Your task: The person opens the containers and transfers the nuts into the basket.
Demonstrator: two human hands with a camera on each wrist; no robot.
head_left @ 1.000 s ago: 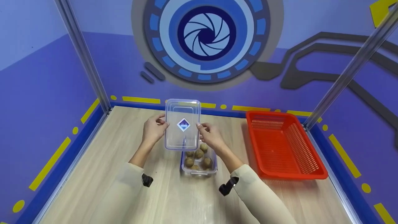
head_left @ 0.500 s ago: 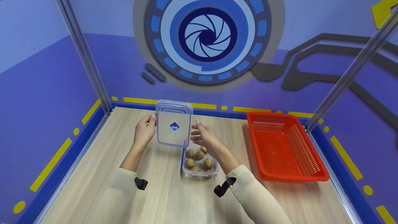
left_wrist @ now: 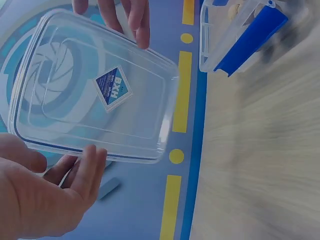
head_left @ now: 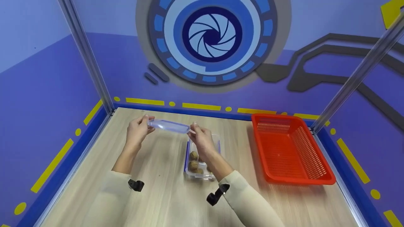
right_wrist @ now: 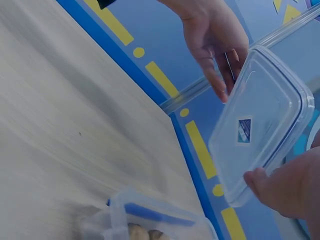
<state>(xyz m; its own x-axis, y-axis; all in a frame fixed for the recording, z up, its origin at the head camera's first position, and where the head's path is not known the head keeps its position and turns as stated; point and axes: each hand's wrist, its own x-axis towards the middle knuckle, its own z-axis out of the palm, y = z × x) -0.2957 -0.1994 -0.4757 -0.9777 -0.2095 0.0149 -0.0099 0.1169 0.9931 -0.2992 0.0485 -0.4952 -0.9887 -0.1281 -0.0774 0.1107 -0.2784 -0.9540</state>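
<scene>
A clear plastic lid (head_left: pixel 169 126) with a blue seal line is held up off the table, seen nearly edge-on in the head view. A blue-and-white diamond sticker (left_wrist: pixel 113 88) shows on it. My left hand (head_left: pixel 138 130) grips its left edge between thumb and fingers. At the opposite edge, my right hand (head_left: pixel 202 138) pinches it, the thumb lying on the lid's face in the right wrist view. Below the right hand stands a clear plastic box (head_left: pixel 187 157) with blue side clips, holding several walnuts (head_left: pixel 193 165). The right hand and forearm hide part of the box.
A red plastic basket (head_left: pixel 285 151) with perforated sides stands on the right of the wooden table (head_left: pixel 151 195). Blue-purple panels (head_left: pixel 195 94) with yellow marks enclose the back and sides, with metal posts (head_left: pixel 90 60) at the corners.
The lid has moved left and tipped from upright face-on to nearly edge-on. My right hand let go of its edge, opened, then took hold again. Both hands shifted left.
</scene>
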